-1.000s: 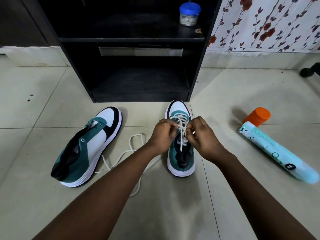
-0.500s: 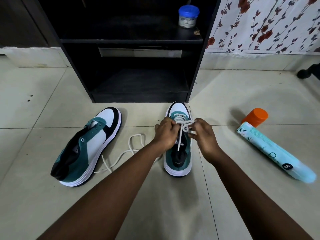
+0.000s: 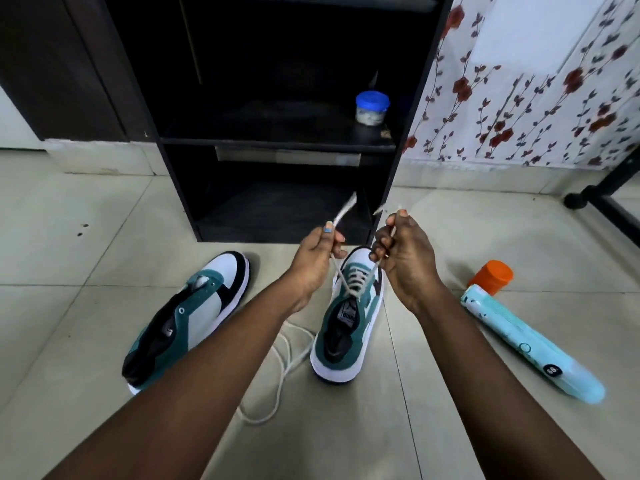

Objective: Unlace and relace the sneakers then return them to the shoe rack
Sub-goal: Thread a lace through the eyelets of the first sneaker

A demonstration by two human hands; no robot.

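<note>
Two bare forearms reach forward from the bottom of the view over a pale tiled floor (image 3: 86,209). Between them a loose white shoelace (image 3: 282,368) lies in loops on the tiles, running under the left forearm.

Just beyond, the laced sneaker (image 3: 349,320) stands upright on its sole, toe pointing away, green and white with a dark inside. Its white lace (image 3: 356,282) is threaded through the eyelets, and the two free ends rise in a V from the upper eyelets to the hands. The left hand (image 3: 313,252) pinches one end between thumb and curled fingers, with the lace tip sticking up past them. The right hand (image 3: 405,252) has its fingers curled round the other end, whose tip is blurred above the thumb.

To the left, the unlaced sneaker (image 3: 188,317) lies tipped onto its side, eyelets bare, well apart from the first. To the right, a pale blue spray can (image 3: 530,344) with an orange cap (image 3: 491,276) lies on its side on the floor.

Farther back stands the black shoe rack (image 3: 388,188), open-fronted. A small jar with a blue lid (image 3: 372,107) sits on its middle shelf at the right. Behind, to the right, hangs a white floral curtain (image 3: 536,81).
</note>
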